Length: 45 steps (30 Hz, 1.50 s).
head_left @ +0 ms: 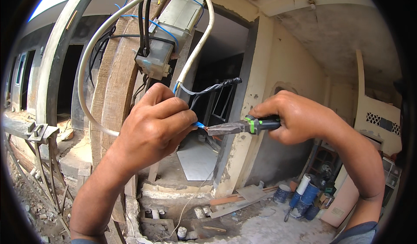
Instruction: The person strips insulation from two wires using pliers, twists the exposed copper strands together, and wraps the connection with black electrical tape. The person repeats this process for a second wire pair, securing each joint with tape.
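Between the fingertips of my left hand (158, 124) a blue insulated wire (200, 125) is pinched, its bare copper end pointing right. My right hand (295, 116) is closed around pliers (234, 127) with black and green handles. The plier jaws meet the copper tip; whether they grip it I cannot tell. A thick white cable (197, 53) loops down above my left hand and splits into wires there. One twisted branch, wrapped in black tape (230, 82), sticks out to the right. Behind hangs a grey, partly clear electrical box (158, 55) on wooden posts.
Rough wooden posts (119, 66) stand behind my left arm. Below lies a broken-up floor pit with pipe stubs (181, 232) and loose planks (243, 202). Blue buckets (309, 194) stand at the lower right by the wall. A metal trestle (43, 133) is at the left.
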Motion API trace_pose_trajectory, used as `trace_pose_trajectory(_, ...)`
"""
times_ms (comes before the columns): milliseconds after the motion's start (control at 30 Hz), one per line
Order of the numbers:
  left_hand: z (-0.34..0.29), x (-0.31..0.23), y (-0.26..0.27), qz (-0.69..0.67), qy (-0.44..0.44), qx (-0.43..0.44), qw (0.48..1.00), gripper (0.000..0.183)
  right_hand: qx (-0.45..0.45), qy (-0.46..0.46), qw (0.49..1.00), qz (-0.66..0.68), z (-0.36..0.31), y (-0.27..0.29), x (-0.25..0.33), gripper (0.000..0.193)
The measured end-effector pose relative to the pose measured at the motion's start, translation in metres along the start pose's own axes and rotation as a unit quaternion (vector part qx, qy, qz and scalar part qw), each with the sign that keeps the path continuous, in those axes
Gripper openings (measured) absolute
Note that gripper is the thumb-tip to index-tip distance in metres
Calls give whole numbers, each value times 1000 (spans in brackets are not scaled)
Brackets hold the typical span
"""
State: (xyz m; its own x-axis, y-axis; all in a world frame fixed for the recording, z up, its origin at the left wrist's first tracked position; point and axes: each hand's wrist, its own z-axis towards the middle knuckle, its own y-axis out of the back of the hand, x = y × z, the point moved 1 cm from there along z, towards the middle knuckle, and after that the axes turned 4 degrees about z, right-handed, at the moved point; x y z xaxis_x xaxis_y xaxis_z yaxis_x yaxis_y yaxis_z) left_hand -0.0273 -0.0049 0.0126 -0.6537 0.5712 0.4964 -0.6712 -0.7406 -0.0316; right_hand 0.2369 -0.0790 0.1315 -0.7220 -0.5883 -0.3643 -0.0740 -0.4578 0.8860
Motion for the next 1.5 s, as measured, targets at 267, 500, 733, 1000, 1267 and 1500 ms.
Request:
trace_pose_trajectory(267,1,7,0,-32,1,-7,999,24,109,6,909,403,8,-66,-46,43)
trace_pose_trajectory(500,2,6,4,-21,-1,-14,1000,30,165,108,642,741,16,-166,-38,49)
trace_pose_trajectory(733,2,4,3,1,0,-4,1000,31,185,286,185,922,41,-247,55,57)
trace_pose_trajectory(1000,4,0,2,6,4,20,1000,24,52,13,617,785,-14,-208,13,57)
trace_pose_trajectory(1267,3,-8,-8,29,11,-3,1000,25,-212,-77,973,53,-57,-113,13,79)
trace_pose_trajectory(1500,3,-11,-13,35,19,-4,999,18,-205,-87,964,-144,-49,-95,26,71)
